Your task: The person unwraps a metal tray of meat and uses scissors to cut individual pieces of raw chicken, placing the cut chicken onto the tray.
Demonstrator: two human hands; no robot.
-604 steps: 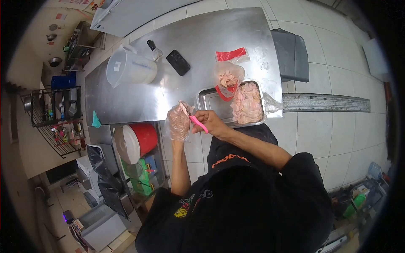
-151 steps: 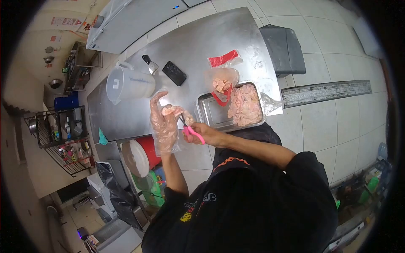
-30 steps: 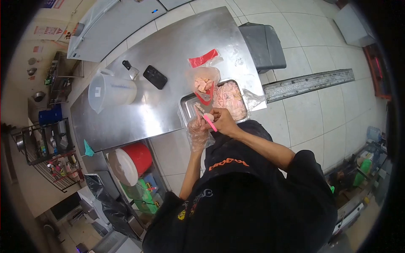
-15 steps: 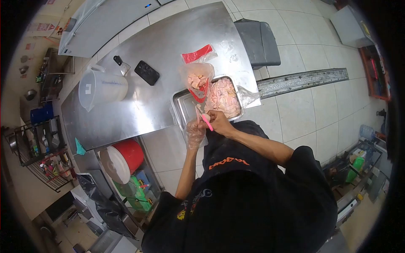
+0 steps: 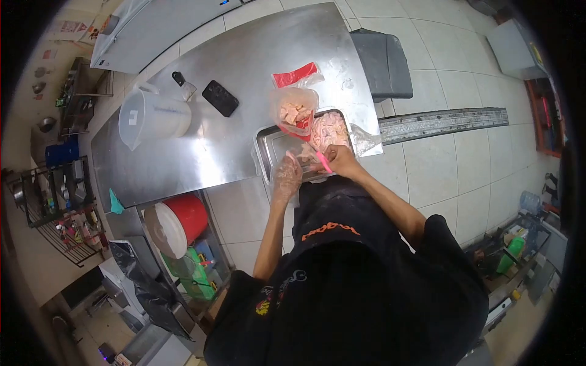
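My left hand (image 5: 286,177), in a clear plastic glove, is at the left front part of the metal tray (image 5: 264,151), closed around a small bit of pale meat (image 5: 292,160). To its right my right hand (image 5: 339,161), bare, grips pink-handled scissors (image 5: 323,162) over the tray's near edge. Their blades point left, near another piece of meat (image 5: 307,152). Pale meat pieces (image 5: 330,129) fill the tray's right side. Behind the tray lies an opened plastic bag (image 5: 296,108) with meat pieces in it and a red band.
On the steel table (image 5: 201,158) are a large plastic jug (image 5: 155,116), a black phone (image 5: 220,98), a black-handled tool (image 5: 183,84) and a red strip of packaging (image 5: 296,75). A grey bin (image 5: 383,64) stands beyond the right edge; a red bucket (image 5: 186,219) sits below.
My hands have moved apart; my right hand with the scissors has shifted right toward the meat pile. Earlier both were together, at first left of the tray. The camera view has shifted too.
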